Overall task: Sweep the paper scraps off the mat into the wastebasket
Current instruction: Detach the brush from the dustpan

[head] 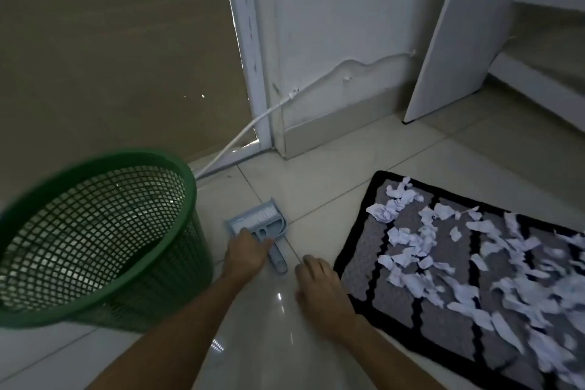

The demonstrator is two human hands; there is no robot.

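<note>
Left hand (245, 252) with fingers resting on a grey dustpan-and-brush set (258, 225) on the tile floor, right hand (319, 290) loosely spread — holding nothing — just beside the mat (395, 320), paper scraps (443, 250) strewn over the mat, green mesh wastebasket (95, 231) at left.

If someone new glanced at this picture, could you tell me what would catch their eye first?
Most likely the white paper scraps strewn thickly over the grey-and-black mat at lower right. Next, the big green mesh wastebasket at lower left, tilted so its mouth faces the camera. Between them on the tiled floor lies a small blue-grey dustpan and brush set, with the left hand reaching onto it and the right hand beside the mat's edge.
</note>
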